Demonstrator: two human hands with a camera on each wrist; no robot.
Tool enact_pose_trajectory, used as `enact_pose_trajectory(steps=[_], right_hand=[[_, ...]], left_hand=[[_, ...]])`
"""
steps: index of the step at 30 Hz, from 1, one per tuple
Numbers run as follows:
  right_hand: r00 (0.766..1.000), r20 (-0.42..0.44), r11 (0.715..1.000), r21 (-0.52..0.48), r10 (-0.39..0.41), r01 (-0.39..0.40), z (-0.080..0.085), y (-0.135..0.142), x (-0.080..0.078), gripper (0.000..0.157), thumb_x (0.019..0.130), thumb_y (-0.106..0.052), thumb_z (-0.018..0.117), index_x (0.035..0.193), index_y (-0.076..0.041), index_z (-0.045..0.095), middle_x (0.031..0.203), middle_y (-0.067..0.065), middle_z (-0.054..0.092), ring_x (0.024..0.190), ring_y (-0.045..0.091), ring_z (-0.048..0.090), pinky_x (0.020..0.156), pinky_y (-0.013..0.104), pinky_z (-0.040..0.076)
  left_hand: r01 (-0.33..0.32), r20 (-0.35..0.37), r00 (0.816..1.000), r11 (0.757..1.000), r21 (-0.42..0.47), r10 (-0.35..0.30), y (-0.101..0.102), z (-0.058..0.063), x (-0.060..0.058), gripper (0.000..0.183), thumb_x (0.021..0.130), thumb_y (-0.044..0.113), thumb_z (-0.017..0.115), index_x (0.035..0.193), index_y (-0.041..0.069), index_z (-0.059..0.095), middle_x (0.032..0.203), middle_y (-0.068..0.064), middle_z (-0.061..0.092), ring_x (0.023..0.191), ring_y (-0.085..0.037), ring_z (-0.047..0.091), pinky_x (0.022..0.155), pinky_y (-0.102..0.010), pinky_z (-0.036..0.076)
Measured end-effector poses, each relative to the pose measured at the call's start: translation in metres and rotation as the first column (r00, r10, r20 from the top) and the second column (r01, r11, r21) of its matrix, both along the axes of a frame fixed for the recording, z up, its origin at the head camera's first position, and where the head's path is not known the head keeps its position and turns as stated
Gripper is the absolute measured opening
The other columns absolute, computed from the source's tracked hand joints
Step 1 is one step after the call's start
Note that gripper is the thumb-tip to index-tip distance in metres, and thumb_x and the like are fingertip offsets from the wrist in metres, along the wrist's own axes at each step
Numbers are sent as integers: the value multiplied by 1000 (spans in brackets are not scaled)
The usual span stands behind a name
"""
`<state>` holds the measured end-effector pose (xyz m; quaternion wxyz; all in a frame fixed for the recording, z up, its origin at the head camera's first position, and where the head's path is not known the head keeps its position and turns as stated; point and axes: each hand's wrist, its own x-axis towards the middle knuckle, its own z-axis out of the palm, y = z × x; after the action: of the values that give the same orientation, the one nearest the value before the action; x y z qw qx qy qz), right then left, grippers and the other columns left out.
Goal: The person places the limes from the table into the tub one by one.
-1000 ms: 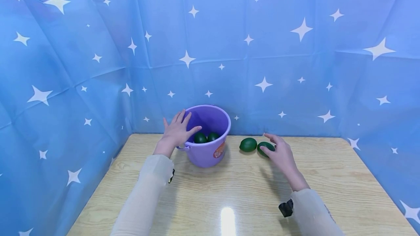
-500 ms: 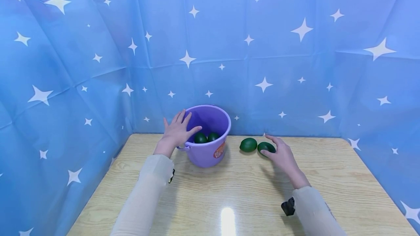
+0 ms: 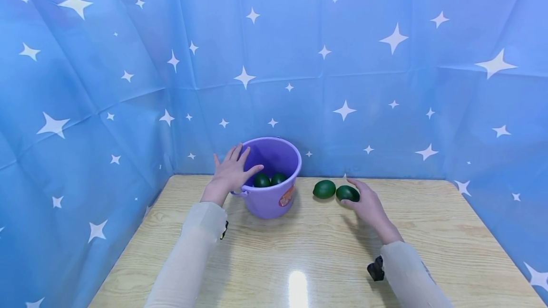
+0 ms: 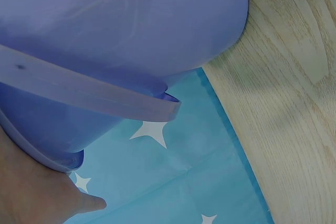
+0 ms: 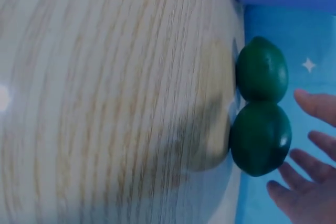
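Observation:
A purple bucket (image 3: pixel 269 201) stands near the back of the table, with two dark green limes (image 3: pixel 261 180) lying inside. My left hand (image 3: pixel 229 175) rests on its left rim, fingers spread and thumb over the opening. To the bucket's right, two more green limes sit side by side on the wood: the left lime (image 3: pixel 324 189) and the right lime (image 3: pixel 347 193). Beside the right lime is my right hand (image 3: pixel 369 206), thumb and fingers apart around its near side. In the right wrist view the fingers (image 5: pixel 310 166) are loosely spread and do not grip the lime (image 5: pixel 261 138).
A light wooden table (image 3: pixel 274 251) spreads out in front, with a bright glare spot at the near middle. Blue cloth (image 3: pixel 364 84) with white stars hangs behind and along both sides. The bucket's purple handle (image 4: pixel 89 90) hangs down beneath the left hand's side.
My right hand has shifted slightly to the right and downward beside the right lime. The left hand, bucket and limes have stayed in place.

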<state>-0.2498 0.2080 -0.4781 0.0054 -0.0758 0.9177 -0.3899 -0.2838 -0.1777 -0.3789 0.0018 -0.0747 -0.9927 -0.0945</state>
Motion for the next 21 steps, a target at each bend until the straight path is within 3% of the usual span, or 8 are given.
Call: enact_pose_trajectory(steps=[21], right_hand=[[998, 46, 998, 45, -34, 32, -13, 0, -9, 72, 95, -15, 67, 155, 0, 30, 155, 32, 34, 132, 53, 43, 101, 63, 45]], left_hand=[[4, -4, 1000, 1000, -8, -4, -1, -1, 0, 90, 93, 79, 29, 162, 23, 13, 170, -8, 6, 157, -34, 6, 118, -72, -8]])
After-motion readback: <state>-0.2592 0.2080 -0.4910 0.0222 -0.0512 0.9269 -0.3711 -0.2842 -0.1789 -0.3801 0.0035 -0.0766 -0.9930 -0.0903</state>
